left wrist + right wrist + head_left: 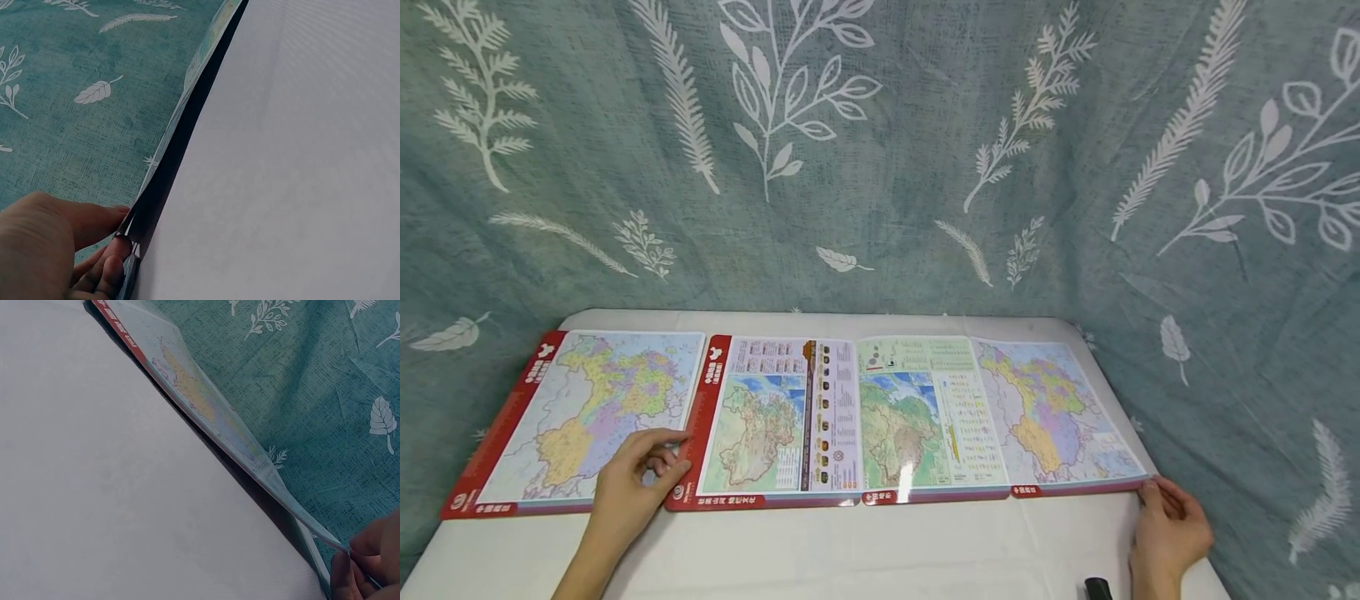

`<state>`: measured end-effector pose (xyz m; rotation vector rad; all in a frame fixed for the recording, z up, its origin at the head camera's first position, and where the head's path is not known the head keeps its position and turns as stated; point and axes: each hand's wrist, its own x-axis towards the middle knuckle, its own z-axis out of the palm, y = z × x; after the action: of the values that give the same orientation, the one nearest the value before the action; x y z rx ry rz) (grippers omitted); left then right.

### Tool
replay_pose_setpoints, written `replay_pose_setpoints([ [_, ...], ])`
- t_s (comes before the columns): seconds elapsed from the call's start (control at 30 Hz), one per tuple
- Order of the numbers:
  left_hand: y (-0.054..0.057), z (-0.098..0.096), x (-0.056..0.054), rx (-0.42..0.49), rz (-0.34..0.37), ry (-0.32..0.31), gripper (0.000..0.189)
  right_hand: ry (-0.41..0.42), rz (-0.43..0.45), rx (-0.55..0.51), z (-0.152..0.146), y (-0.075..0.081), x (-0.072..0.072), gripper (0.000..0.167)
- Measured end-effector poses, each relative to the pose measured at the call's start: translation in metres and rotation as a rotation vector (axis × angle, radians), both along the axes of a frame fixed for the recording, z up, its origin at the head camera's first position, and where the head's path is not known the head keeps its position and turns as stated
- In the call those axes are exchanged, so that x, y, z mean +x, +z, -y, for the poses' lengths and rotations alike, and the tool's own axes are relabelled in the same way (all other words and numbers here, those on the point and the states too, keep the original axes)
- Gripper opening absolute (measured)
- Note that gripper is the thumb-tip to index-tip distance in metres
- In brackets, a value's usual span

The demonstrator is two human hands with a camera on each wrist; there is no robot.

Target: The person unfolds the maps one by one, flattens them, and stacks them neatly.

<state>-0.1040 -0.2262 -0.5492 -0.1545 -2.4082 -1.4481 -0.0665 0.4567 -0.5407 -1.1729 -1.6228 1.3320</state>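
An unfolded map lies in a row of three panels, with a red strip at its left end and coloured maps printed on it. My left hand pinches its red left edge between thumb and fingers. At the right front corner, my right hand pinches the other end. In the left wrist view, the left hand holds the sheet's edge, the underside in shadow. The right wrist view shows the right hand gripping the corner of the map, which bows up from the table along its front edge.
A second red-edged map lies at the left, partly behind my left hand. Both maps are on a white-covered table. A black object pokes in at the bottom edge. Green leaf-patterned cloth hangs behind and beside the table.
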Motion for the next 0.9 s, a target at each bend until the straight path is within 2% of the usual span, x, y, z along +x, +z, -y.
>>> replay_pose_setpoints([
  [0.17, 0.0012, 0.0008, -0.0002, 0.052, 0.007, -0.005, 0.039, -0.023, -0.042, -0.001, 0.0006, -0.0017, 0.0020, 0.022],
  [0.37, 0.0021, 0.0006, -0.0024, 0.097, 0.026, 0.036, 0.029, -0.028, -0.120, -0.013, 0.0011, -0.0015, 0.0044, 0.020],
  [0.73, 0.0057, -0.0010, -0.0021, 0.193, -0.001, 0.064, 0.023, -0.034, -0.123, -0.021, 0.0002, 0.0003, 0.0023, 0.021],
  [0.9, 0.0064, -0.0008, 0.0002, 0.209, -0.002, 0.104, 0.021, -0.017, -0.113, 0.009, 0.0060, -0.0009, -0.0012, 0.018],
])
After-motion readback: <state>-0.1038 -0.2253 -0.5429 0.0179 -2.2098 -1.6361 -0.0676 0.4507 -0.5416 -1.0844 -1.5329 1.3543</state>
